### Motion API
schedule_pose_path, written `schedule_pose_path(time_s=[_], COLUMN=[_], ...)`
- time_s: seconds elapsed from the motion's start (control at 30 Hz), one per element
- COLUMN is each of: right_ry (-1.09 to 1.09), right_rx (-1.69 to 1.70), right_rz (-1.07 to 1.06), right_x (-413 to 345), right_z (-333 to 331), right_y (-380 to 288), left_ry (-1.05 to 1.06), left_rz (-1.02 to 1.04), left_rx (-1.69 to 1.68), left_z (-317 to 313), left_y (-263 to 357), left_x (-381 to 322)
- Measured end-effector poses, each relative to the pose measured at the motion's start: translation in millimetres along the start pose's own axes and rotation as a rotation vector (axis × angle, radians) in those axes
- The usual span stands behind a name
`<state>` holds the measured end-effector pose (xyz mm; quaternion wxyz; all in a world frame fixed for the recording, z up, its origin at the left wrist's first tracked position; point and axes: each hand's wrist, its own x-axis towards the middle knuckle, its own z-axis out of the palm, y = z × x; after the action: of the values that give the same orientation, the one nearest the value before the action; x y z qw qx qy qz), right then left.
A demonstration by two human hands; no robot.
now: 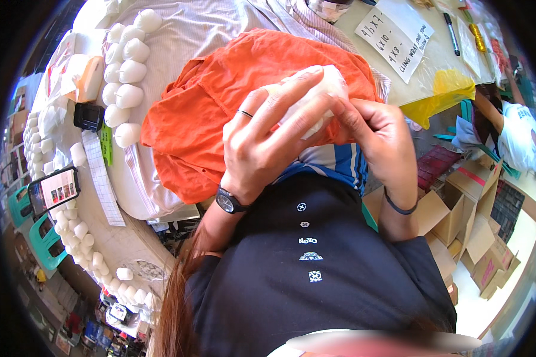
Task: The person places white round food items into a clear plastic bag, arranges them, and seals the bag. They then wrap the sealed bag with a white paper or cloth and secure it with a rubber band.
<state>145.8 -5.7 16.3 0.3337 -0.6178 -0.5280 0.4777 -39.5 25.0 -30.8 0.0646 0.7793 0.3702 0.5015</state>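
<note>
My left hand (263,129), with a ring and a wristwatch, lies with its fingers bent over a small white object (332,80) covered in thin, crinkled wrapping. Most of that object is hidden behind the fingers. From the other side, my right hand (379,134) pinches its edge between thumb and index finger. Both hands are over an orange cloth (250,67) spread across my lap and the table edge. Left of the cloth, white votive candles (129,96) with short wicks stand in two rows on a striped cloth (196,22).
More white candles (82,236) line the left table rim beside a phone (53,189). A black plastic tray (88,117) sits nearby. Handwritten paper (397,40), a marker (451,33) and yellow plastic (442,93) lie right. Cardboard boxes (464,209) stand below; another person (518,129) sits far right.
</note>
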Motion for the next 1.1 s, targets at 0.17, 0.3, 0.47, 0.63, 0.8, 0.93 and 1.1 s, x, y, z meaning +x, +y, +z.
schedule_pose_path(time_s=[0.17,0.3,0.47,0.63,0.8,0.93,1.1], right_ry=[0.231,0.217,0.174,0.460,0.339,0.383,0.423], right_rx=[-0.342,-0.490,0.150,0.209,0.281,0.456,0.355], right_rz=[-0.353,-0.721,-0.793,-0.290,-0.046,-0.341,-0.379], right_x=[19.2,36.6,54.1,120.6,166.7,173.4,136.0], right_z=[17.4,3.2,-30.5,-29.5,-23.2,-6.5,7.1], right_y=[32.5,48.7,34.8,15.6,16.5,2.9,-4.9], left_ry=[-0.055,-0.089,-0.038,0.080,0.059,0.112,0.147], left_rz=[-0.044,-0.088,-0.159,-0.288,-0.375,-0.428,-0.371], left_rx=[-0.043,-0.100,-0.177,-0.341,-0.534,-0.664,-0.570], left_z=[-7.7,-12.5,-12.5,-4.5,-3.4,1.6,4.1], left_y=[-2.6,-0.8,5.5,7.8,3.2,4.0,2.7], left_x=[-1.4,-1.1,-2.2,-12.8,-26.6,-32.8,-32.9])
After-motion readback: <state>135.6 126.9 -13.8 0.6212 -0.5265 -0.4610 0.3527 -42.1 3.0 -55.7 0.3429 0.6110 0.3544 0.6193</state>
